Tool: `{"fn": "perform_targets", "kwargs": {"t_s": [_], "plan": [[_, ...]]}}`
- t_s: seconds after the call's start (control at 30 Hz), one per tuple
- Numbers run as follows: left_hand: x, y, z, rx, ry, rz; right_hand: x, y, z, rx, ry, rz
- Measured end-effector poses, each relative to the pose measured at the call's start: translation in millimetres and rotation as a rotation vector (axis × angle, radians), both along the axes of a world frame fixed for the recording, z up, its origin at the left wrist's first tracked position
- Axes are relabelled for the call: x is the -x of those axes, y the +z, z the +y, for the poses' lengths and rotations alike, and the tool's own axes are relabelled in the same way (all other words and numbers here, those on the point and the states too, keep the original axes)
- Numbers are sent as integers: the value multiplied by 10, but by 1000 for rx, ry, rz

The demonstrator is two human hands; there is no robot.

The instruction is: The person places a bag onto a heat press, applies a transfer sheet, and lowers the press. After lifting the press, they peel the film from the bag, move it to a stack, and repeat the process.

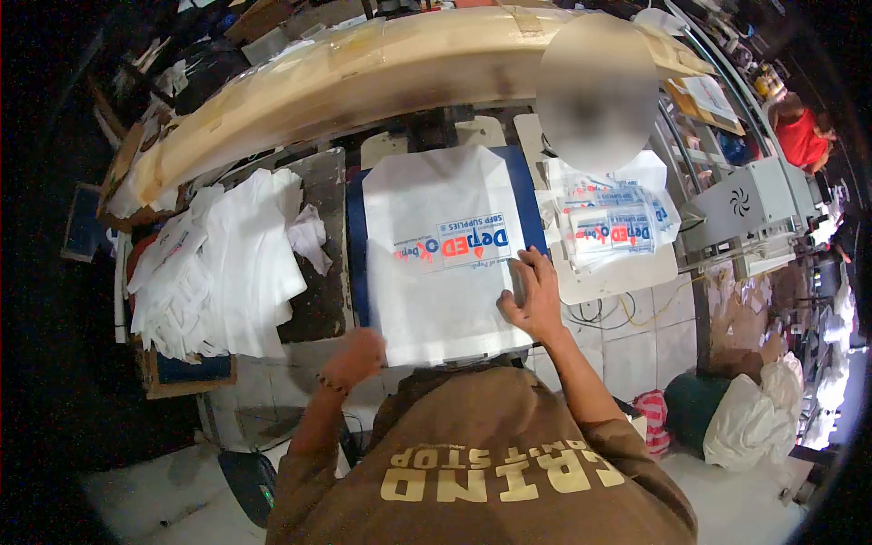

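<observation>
A white fabric bag (436, 313) printed in blue and red lies on a blue board (522, 186) in front of me. My right hand (536, 295) rests at the bag's right edge, thumb and fingers spread beside the print. At the lower left corner of the bag, my left hand (354, 357) is curled with the fingers closed on the edge, somewhat blurred. The left side of the bag is also blurred. Printed bags (609, 227) lie in a stack on the right. A heap of white bags (232, 263) lies on the left.
A long padded roll wrapped in tape (363, 68) runs behind the board. At right stands a grey machine box (740, 204) with a vent. White sacks (754, 413) sit on the tiled floor. A person in red (799, 132) is farther back.
</observation>
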State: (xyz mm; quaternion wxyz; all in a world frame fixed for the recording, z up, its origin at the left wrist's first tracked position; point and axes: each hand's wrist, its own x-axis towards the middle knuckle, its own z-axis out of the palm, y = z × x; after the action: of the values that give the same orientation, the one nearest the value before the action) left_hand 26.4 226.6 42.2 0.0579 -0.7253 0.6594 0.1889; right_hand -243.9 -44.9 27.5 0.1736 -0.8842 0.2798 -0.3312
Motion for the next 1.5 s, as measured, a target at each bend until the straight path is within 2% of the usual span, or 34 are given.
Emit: {"fn": "perform_targets", "kwargs": {"t_s": [0.03,0.1,0.17,0.2,0.27,0.3,0.33,0.37,0.4,0.43,0.47,0.5,0.53,0.57,0.6,0.63,0.67,0.73,0.8,0.83,0.87,0.9,0.97,1.0,1.07,1.13,1.17,1.2,1.27,1.3,1.37,1.43,1.5], "plan": [[-104,-28,263,-30,11,16,26,26,43,3,-12,5],[-552,-1105,1018,-330,153,258,130,92,169,-75,-210,108],[-350,-701,1171,-795,220,176,247,179,291,-138,-274,185],[-405,-994,1486,-828,231,163,282,235,340,-208,-315,249],[-629,-1997,2193,-605,173,221,295,293,474,-234,-368,272],[-750,-2500,2531,-389,91,238,285,216,532,-264,-369,227],[-869,-3086,2823,39,-72,193,277,147,577,-289,-375,182],[-762,-2825,2413,-179,-59,275,252,104,603,-382,-385,133],[-574,-2293,1799,-410,-32,341,220,72,600,-471,-397,77],[-273,-1395,949,-630,-1,381,194,53,594,-554,-431,65],[-143,-1310,740,-652,33,408,153,13,562,-655,-486,60],[-129,-1467,716,-634,2,429,144,26,498,-743,-439,39],[-118,-1572,677,-628,-23,447,166,6,507,-747,-334,-165],[-99,-1638,649,-633,-42,457,174,45,501,-768,-263,-227],[-90,-1723,631,-640,-56,457,287,320,508,-755,-245,-42],[-94,-1775,586,-650,-67,460,359,40,482,-425,-164,-261],[-100,-1806,554,-665,-82,448,588,222,518,-609,-224,-125],[-115,-1870,498,-684,-100,428,1125,312,685,-558,-208,-264],[-105,-1902,423,-691,-106,393,1743,317,954,-712,-460,-355],[-107,-1903,401,-698,-100,374,2111,55,1086,-689,-519,-486],[-99,-1901,370,-702,-94,357,2450,31,1296,-719,-625,-561],[-89,-1884,335,-707,-87,336,2753,-21,1518,-894,-764,-710],[-56,-1829,271,-713,-76,291,3217,-88,1986,-822,-970,-956],[-43,-1792,246,-719,-65,270,3469,-274,2204,-714,-1172,-810],[8,-1720,181,-723,-55,223,3828,-913,2602,-567,-1351,-1183],[64,-1629,141,-735,-41,181,4061,-1225,2941,-438,-1539,-1510],[91,-1571,123,-736,-34,158,4232,-1676,3162,-279,-1640,-1481],[127,-1535,108,-742,-25,140,4363,-1915,3311,-285,-1647,-1495],[159,-1442,99,-744,-2,101,4508,-2297,3523,-100,-1846,-1775],[187,-1392,91,-746,3,83,4569,-2481,3572,-114,-1850,-1788],[172,-1323,139,-750,21,56,4637,-2822,3681,-163,-2182,-1611],[220,-1272,227,-738,45,54,4702,-3500,3772,-267,-2209,-1673],[263,-1199,309,-726,68,55,4712,-3776,3790,-373,-2234,-1729]]}}
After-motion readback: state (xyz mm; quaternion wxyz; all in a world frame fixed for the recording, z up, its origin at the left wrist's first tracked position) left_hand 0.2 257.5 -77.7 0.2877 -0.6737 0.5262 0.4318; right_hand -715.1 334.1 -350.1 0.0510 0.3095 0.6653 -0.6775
